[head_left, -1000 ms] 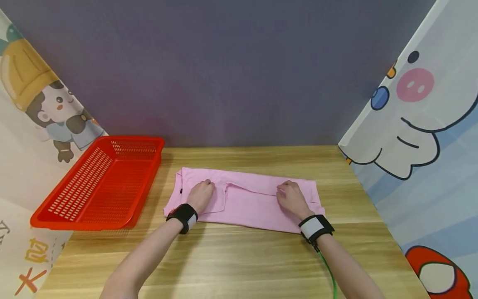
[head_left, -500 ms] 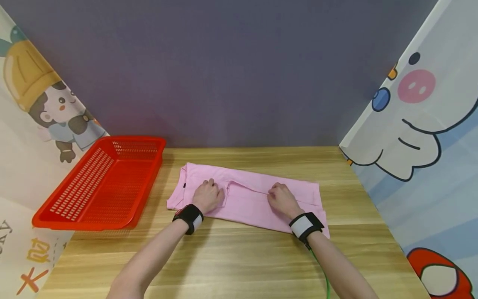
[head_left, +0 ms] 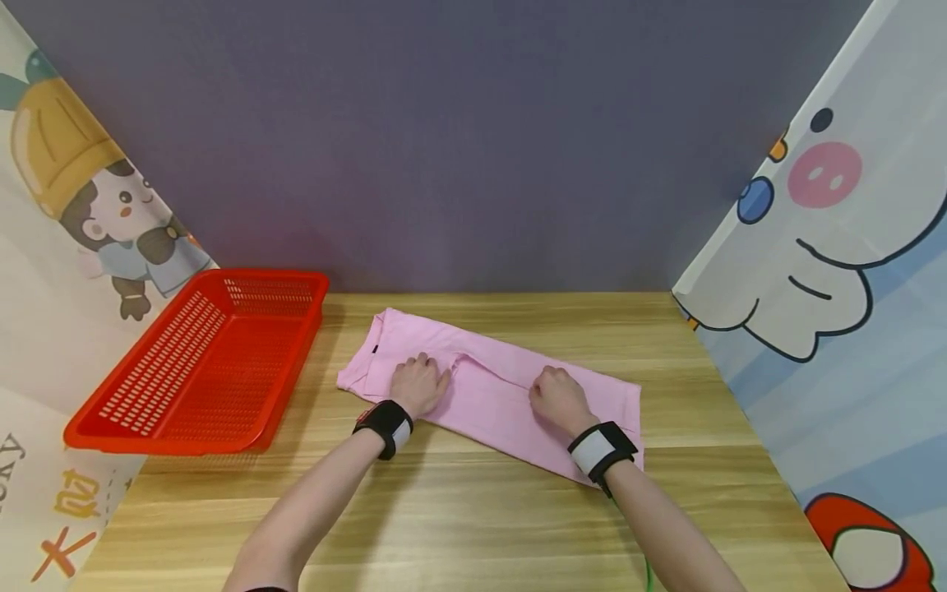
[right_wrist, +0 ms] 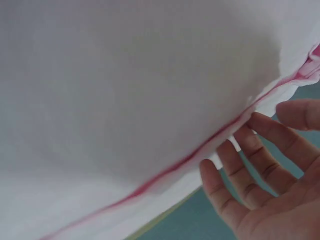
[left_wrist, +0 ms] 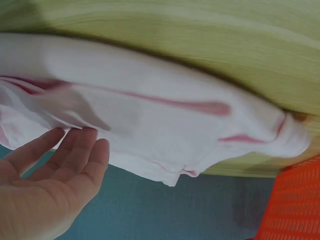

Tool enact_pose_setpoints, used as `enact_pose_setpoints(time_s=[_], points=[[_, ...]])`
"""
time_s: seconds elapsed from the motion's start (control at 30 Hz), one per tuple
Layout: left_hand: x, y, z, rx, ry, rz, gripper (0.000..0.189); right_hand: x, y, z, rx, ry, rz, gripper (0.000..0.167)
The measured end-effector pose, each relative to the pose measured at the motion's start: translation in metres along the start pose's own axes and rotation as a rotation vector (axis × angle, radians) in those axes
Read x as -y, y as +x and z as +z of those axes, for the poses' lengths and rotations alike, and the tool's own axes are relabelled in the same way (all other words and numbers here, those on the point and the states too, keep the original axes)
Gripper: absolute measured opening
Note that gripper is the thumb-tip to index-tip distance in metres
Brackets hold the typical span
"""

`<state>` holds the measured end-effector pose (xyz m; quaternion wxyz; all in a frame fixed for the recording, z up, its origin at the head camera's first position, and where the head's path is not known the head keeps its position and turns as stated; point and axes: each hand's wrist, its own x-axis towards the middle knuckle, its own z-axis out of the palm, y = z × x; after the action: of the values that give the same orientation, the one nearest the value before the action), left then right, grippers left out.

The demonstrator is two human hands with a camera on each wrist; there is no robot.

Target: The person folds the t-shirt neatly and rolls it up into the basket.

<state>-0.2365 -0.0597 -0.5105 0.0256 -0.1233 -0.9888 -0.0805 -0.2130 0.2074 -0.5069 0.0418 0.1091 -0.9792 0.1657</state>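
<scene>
A pink garment [head_left: 491, 404], folded into a long strip with a short sleeve showing, lies slantwise on the wooden table, its right end nearer to me. My left hand [head_left: 418, 386] rests its fingertips on the cloth by the sleeve. In the left wrist view those fingers [left_wrist: 82, 150] are spread a little and only lightly bent against the fabric. Right of the middle, my right hand [head_left: 560, 401] touches the garment along the folded edge. The right wrist view shows its fingers [right_wrist: 250, 165] loosely bent at that edge, with the thumb apart from them.
A red plastic basket [head_left: 284, 386] with perforated sides stands left of the garment. A grey panel [head_left: 488, 148] rises behind the wooden table [head_left: 459, 526], and cartoon-printed sheets flank both sides. A green cable [head_left: 649, 575] runs from my right wrist.
The garment has turned clockwise: its left end has shifted away from me and right, its right end toward me. My left hand has moved right with it; my right hand moved slightly left.
</scene>
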Motion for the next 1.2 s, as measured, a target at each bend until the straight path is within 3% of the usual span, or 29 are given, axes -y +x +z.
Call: enact_pose_setpoints(time_s=[0.13,0.37,0.73,1.0,1.2], points=[[-0.003,0.002,0.001,0.015,-0.014,-0.009,0.052,0.007,-0.001,-0.002,0.049,-0.038,0.023,0.021],[0.0,0.006,0.005,-0.017,0.006,0.012,0.051,0.016,-0.002,-0.004,0.118,-0.073,-0.002,0.036],[-0.005,0.014,0.002,0.054,-0.032,-0.015,0.053,0.036,-0.01,-0.01,0.25,-0.122,-0.02,0.011],[-0.012,0.019,0.0,0.134,-0.033,-0.043,0.058,0.039,-0.013,-0.01,0.271,-0.118,-0.065,0.012],[-0.017,0.022,0.002,0.118,-0.043,-0.046,0.056,0.042,-0.015,-0.013,0.297,-0.121,-0.091,0.013]])
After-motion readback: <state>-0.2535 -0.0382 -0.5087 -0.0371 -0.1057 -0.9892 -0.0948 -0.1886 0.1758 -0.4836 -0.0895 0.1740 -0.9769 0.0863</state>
